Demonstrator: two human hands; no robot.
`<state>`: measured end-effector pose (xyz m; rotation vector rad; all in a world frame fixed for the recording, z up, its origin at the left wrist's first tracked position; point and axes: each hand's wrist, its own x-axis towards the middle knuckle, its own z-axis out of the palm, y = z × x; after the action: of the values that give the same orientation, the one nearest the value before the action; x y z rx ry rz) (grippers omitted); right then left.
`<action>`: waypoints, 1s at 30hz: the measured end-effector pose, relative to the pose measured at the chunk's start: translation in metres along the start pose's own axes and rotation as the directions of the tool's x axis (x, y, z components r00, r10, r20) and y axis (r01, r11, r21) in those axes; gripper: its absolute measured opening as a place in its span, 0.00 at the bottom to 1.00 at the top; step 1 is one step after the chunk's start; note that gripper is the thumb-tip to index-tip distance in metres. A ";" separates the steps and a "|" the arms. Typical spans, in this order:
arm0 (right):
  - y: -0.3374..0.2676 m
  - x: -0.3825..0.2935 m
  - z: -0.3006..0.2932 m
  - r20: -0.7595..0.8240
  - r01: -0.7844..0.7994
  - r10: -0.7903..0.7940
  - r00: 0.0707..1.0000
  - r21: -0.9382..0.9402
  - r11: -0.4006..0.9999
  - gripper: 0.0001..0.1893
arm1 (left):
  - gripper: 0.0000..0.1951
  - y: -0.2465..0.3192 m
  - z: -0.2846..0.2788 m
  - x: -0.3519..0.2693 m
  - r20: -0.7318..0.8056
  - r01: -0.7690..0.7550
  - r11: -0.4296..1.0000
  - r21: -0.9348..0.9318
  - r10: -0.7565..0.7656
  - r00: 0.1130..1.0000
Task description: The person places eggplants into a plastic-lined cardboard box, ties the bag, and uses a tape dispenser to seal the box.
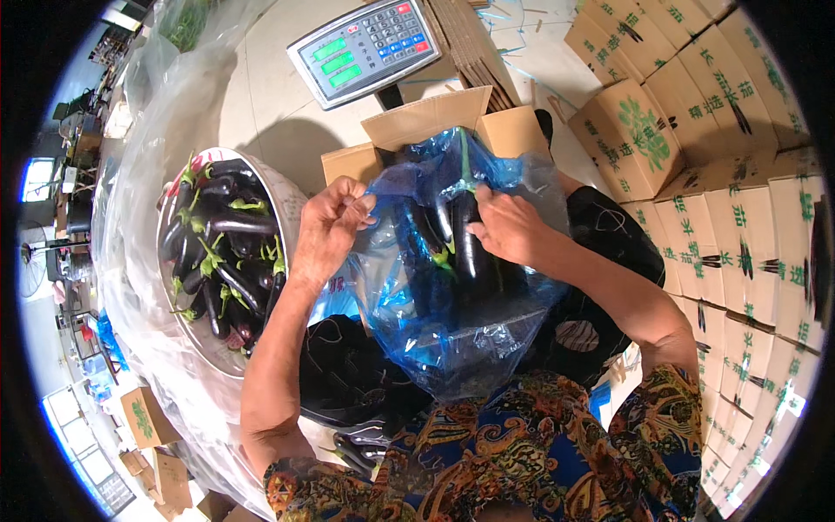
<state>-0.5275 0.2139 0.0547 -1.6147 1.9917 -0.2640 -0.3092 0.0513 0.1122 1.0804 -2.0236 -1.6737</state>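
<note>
An open cardboard box [424, 121], lined with a blue plastic bag [450, 339], stands in front of me with several dark eggplants [468, 241] inside. Bunched at its left edge, the bag's film is pinched between the thumb and fingers of my left hand [336, 225]. My right hand [505, 225] is at the top of an eggplant near its green stem, fingers curled; whether it grips the eggplant or the film is not clear. To the left, a round white tub [297, 189] holds many more eggplants [244, 223].
A digital scale display [365, 49] stands beyond the box, beside flattened cardboard [466, 46]. Stacked printed cartons [711, 85] line the right side. Clear plastic sheeting [140, 261] drapes around the tub. A few eggplants [352, 453] lie low, near my clothing.
</note>
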 end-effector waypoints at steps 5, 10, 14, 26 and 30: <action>-0.002 0.022 0.025 -0.138 -0.043 0.035 0.990 -0.058 0.997 0.28 | 0.08 -0.010 -0.006 0.006 0.017 -0.047 0.998 -0.034 0.048 0.999; -0.029 0.012 -0.013 0.159 -0.127 0.139 0.977 -0.081 0.989 0.28 | 0.02 -0.011 0.001 -0.012 0.268 -0.165 0.983 0.077 0.139 0.953; -0.006 -0.016 -0.027 -0.209 0.110 -0.136 0.968 -0.130 0.985 0.24 | 0.03 -0.018 0.010 -0.032 0.600 -0.460 0.787 0.412 0.145 0.786; 0.018 -0.013 -0.043 -0.054 0.202 -0.201 0.978 0.012 0.979 0.15 | 0.18 -0.037 -0.021 -0.035 0.235 -0.334 0.583 0.741 0.240 0.942; 0.039 -0.035 -0.047 -0.086 0.226 -0.211 0.974 0.237 0.945 0.21 | 0.09 -0.001 -0.006 -0.043 0.416 0.032 0.994 0.100 -0.071 0.907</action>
<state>-0.5807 0.2484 0.0851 -1.6805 1.7413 -0.6253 -0.2762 0.0770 0.1229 0.8607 -2.3680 -1.9981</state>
